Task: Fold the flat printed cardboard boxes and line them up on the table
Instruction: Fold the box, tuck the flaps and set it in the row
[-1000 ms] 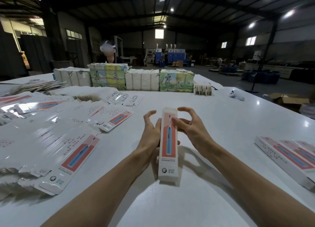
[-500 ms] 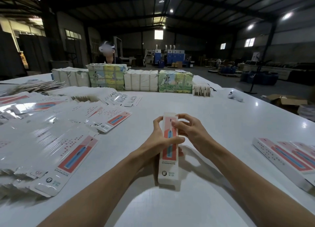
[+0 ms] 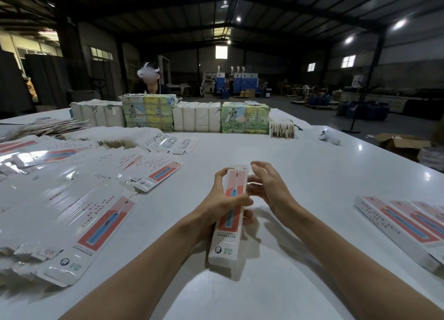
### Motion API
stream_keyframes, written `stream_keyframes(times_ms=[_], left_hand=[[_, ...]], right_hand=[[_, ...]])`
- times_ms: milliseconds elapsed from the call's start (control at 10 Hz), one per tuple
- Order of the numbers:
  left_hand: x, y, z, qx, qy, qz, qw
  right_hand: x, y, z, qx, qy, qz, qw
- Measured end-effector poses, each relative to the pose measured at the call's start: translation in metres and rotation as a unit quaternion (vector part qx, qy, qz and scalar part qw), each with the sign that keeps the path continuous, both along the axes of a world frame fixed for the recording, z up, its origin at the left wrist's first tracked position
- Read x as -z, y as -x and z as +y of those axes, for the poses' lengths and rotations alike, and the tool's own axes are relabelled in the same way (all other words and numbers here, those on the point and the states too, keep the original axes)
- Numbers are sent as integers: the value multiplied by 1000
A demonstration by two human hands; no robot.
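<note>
- The toothbrush box (image 3: 227, 250) tilts over the table (image 3: 312, 187), near end lowest; pressed down, that end could pop open.
- The left hand (image 3: 216, 204) wraps its middle; squeezing could crease the panels.
- The right hand (image 3: 271, 190) hovers loosely spread beside the far flap (image 3: 236, 169); a skewed tuck would misfold it.
- Farther right, the finished row (image 3: 396, 226) could get knocked crooked.

The person's left hand (image 3: 222, 199) grips a folded printed box (image 3: 227, 245) round its middle, above the white table (image 3: 300, 170). The right hand (image 3: 269, 190) sits just beside its upper edge, fingers loosely curved. Flat boxes (image 3: 96, 223) spread left; finished boxes (image 3: 403, 226) line the right.
</note>
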State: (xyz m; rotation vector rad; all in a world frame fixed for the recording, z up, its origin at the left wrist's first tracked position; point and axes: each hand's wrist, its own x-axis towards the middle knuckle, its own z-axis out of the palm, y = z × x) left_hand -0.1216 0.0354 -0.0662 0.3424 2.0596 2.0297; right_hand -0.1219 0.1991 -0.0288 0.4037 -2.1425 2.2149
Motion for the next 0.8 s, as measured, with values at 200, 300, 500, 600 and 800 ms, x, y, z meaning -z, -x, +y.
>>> stream_keyframes(times_ms=[200, 300, 500, 600, 800], left_hand=[[-7, -19, 4, 16, -4, 12, 1000], [-8, -19, 4, -1, 11, 28, 1000], [-12, -31, 2, -9, 29, 42, 999], [-18, -38, 2, -20, 46, 61, 997], [-24, -42, 0, -10, 75, 82, 994]], right_hand=[[2, 5, 14, 5, -27, 27, 999], [0, 4, 15, -1, -35, 70, 997], [-9, 1, 16, -31, -9, 67, 997], [-11, 2, 14, -33, 10, 30, 999], [-13, 5, 18, -12, 37, -26, 999]])
